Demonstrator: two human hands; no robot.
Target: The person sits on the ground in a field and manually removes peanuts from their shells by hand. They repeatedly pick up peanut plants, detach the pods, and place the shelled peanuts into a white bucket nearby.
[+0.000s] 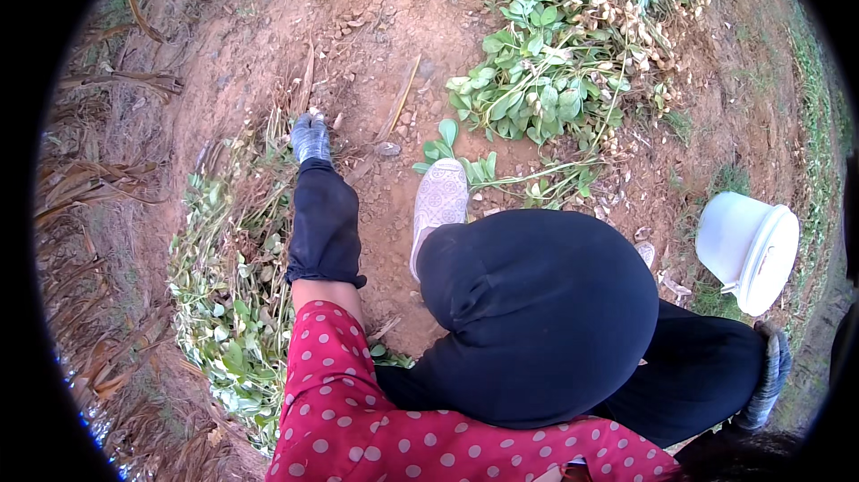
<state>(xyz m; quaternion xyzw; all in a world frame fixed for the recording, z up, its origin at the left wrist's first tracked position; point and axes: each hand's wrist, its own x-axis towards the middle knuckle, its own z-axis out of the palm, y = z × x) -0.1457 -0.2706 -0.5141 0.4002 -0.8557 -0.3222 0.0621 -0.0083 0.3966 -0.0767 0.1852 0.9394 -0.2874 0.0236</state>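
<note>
My left hand (311, 137), in a grey knit glove, reaches down to the soil at the upper end of a row of pulled peanut plants (231, 294). Its fingertips touch or nearly touch dry stems and roots; whether they grip anything is hidden. A black sleeve guard (324, 223) covers that forearm. My right hand (772, 374), gloved alike, is by my bent right leg at the far right, its fingers mostly out of sight. Ahead lies a heap of uprooted peanut plants (543, 72) with green leaves and clusters of pale peanut pods (627, 22).
A white plastic bucket (731, 237) with a white lid stands to the right. My patterned pale shoe (441, 197) is on the reddish soil (382, 240), beside a loose leafy stem (446, 136). Dry brown leaves (94, 186) line the left side. My black-trousered knee (543, 314) fills the middle.
</note>
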